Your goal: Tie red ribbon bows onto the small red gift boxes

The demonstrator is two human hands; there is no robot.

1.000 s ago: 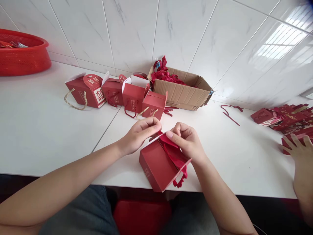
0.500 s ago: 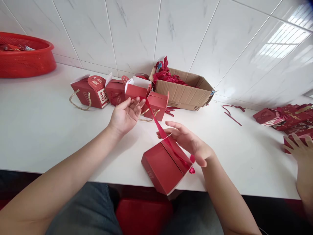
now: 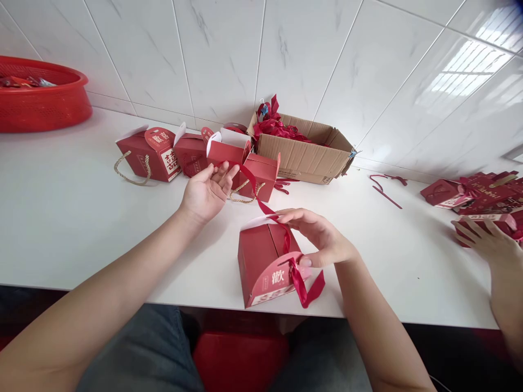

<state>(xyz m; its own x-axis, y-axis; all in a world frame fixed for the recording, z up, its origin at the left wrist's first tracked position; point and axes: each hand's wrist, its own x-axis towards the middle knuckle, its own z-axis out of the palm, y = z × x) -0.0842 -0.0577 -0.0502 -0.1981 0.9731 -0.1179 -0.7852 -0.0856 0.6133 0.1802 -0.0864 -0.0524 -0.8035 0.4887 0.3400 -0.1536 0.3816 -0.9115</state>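
Note:
A red paper gift box (image 3: 259, 247) with a rounded front flap stands near the table's front edge. My right hand (image 3: 321, 237) grips it across the top, thumb on the front flap and fingers at the back flap. A dark red ribbon (image 3: 261, 204) passes through the box's top; its loose tail hangs over the front. The ribbon's other end runs up to my left hand (image 3: 210, 190), which is palm up with bent fingers holding it. Several red gift boxes (image 3: 261, 171) stand just behind my left hand, some with gold rope handles.
A cardboard box (image 3: 302, 155) of red ribbons sits against the tiled wall. A red plastic basket (image 3: 44, 106) stands far left. Loose ribbon pieces (image 3: 386, 190) lie to the right. Beyond them, another person's hand (image 3: 488, 239) rests on a red box, with decorated red boxes (image 3: 490, 193) behind.
The gift box has tipped upright onto the table, its front flap now facing me. My right hand has closed onto its top. My left hand stays nearly still with the ribbon.

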